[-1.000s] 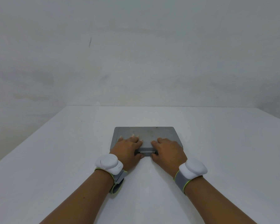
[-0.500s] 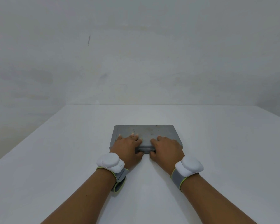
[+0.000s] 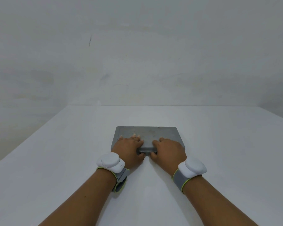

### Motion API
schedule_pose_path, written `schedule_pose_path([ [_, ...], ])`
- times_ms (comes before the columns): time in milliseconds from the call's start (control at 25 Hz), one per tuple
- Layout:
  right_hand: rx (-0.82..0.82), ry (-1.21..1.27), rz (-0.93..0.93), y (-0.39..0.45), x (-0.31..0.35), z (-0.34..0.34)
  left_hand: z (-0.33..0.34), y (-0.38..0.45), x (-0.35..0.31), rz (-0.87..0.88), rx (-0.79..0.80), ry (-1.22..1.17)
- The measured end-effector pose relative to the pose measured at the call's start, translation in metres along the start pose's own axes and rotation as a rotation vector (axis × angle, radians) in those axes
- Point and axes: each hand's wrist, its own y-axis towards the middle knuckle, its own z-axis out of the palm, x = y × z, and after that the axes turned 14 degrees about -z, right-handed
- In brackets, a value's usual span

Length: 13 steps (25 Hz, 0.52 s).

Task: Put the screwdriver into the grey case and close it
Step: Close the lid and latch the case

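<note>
On a plain white table (image 3: 55, 160) against a bare grey-white wall (image 3: 137, 54), the left hand (image 3: 129, 150) and right hand (image 3: 168, 150) press flat-fingered onto the closed grey case (image 3: 147, 133), thumbs at the latch (image 3: 147, 150) between them.

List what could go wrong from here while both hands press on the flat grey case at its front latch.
1. The left hand and right hand have thumbs by the small front latch of the flat grey rectangular case; a snap could pinch them.
2. Whether the latch is caught cannot be told, so the lid might pop open when lifted.
3. Pushing forward may slide the case on the smooth white table.
</note>
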Motion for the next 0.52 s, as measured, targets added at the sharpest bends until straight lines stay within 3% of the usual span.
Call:
schedule_pose_path([
  [160,-0.069,0.070,0.052,-0.007,-0.006,0.002,0.001,-0.006,0.012,-0.038,-0.081,-0.062],
  [240,-0.042,0.109,0.190,-0.011,-0.016,0.010,0.006,-0.009,0.020,-0.166,-0.144,-0.215],
  [360,0.002,0.242,0.399,-0.016,-0.027,0.023,0.014,-0.010,0.027,-0.348,-0.078,-0.471],
  [520,-0.106,0.358,0.417,-0.016,-0.030,0.035,0.024,-0.009,0.027,-0.378,-0.110,-0.550],
])
